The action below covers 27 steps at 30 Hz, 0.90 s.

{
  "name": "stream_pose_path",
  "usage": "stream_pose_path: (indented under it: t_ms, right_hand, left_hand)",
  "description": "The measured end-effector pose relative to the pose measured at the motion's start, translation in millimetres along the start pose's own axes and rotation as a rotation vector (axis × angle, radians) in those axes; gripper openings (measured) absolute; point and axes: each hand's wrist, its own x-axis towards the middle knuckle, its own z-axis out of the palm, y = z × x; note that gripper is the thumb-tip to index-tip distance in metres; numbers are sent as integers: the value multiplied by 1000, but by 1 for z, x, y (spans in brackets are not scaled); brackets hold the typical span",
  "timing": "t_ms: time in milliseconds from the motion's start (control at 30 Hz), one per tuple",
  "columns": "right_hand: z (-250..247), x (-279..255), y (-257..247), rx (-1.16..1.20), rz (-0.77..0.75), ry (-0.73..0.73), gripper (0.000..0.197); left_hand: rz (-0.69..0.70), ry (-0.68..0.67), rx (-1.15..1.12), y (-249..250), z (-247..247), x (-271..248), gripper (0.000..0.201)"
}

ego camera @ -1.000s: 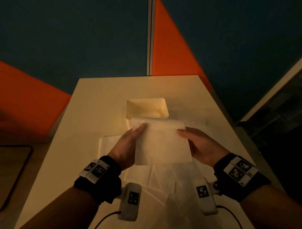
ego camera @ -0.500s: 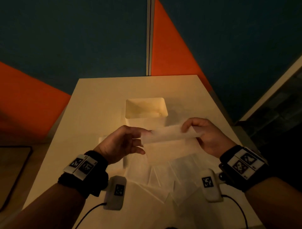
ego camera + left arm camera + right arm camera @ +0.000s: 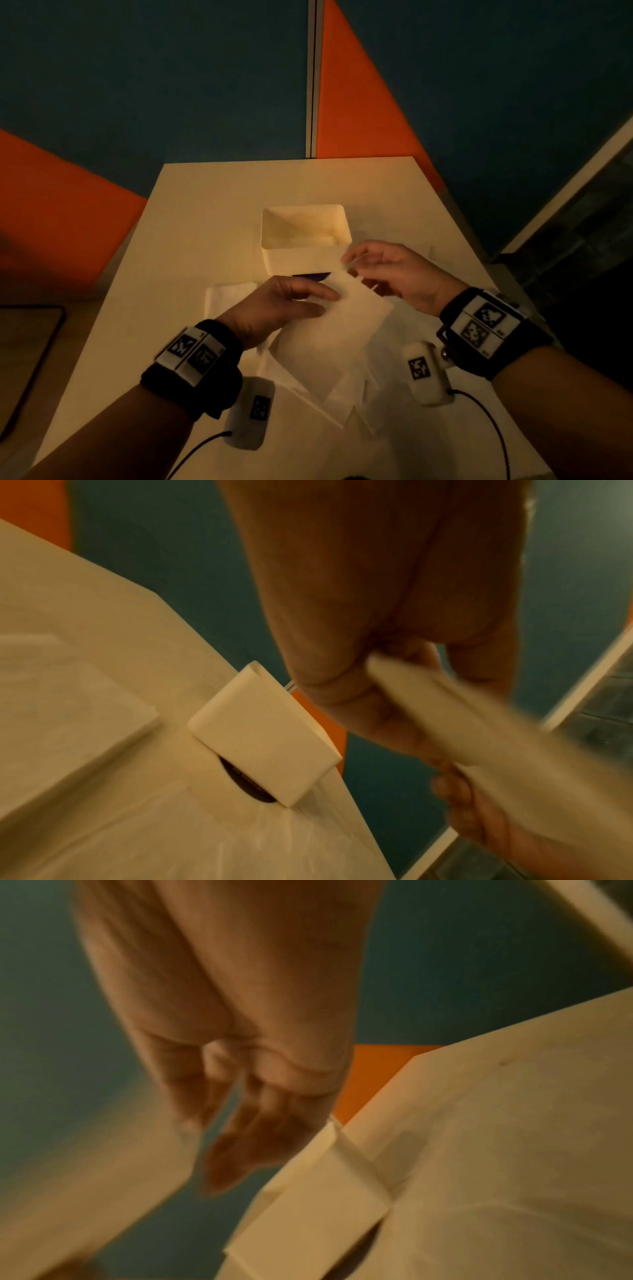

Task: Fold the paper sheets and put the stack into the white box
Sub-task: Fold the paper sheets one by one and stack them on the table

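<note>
No readable text, only black-and-white coded markers on both wristbands [image 3: 191, 353] and wrist cameras [image 3: 426, 371]

The right hand [image 3: 397, 274] has let go of the folded sheet [image 3: 339, 339].

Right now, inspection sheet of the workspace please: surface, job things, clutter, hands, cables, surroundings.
Surface: pale table, dimly lit.
Job's things: folded paper sheet held above loose sheets; a folded stack lies left; white box open behind them.
Clutter: dark flat object at the box's near base, unidentifiable.
Hands: left hand pinches the sheet's top; right hand at its far corner, fingers loose, grip unclear.
Cables: black leads from both wrist cameras.
Surroundings: teal and orange wall panels.
</note>
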Motion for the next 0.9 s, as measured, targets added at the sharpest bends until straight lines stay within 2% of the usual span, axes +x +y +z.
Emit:
stream_pose_path:
  t_ms: [67, 133, 167, 267, 367, 500, 633, 767, 900]
  right_hand:
    - [-13, 9, 15, -82, 41, 205, 18]
    - [-27, 16, 36, -358, 82, 354, 20]
    - [-34, 19, 48, -523, 111, 355, 24]
    - [-42, 19, 71, -977, 266, 173, 48]
    - [-37, 19, 81, -1238, 292, 9, 74]
    - [-29, 21, 94, -1323, 261, -65, 92]
    - [-26, 22, 99, -1353, 295, 26, 98]
    - [-35, 21, 103, -1205, 378, 179, 92]
    - [-44, 17, 111, -1101, 346, 197, 77]
  left_hand:
    - [-13, 163, -57, -5, -8, -3, 25]
    - [-28, 343, -72, -13, -19, -5, 23]
    - [-36, 420, -67, -18, -26, -6, 23]
    - [-65, 565, -15, -39, -51, -10, 25]
    - [-126, 642, 87, -63, -72, -12, 27]
    - [-242, 683, 331, -88, -89, -10, 35]
    - [-308, 658, 565, -101, -93, -11, 43]
    - [-279, 671, 628, -107, -95, -13, 47]
    - [-241, 701, 655, -110, -101, -11, 47]
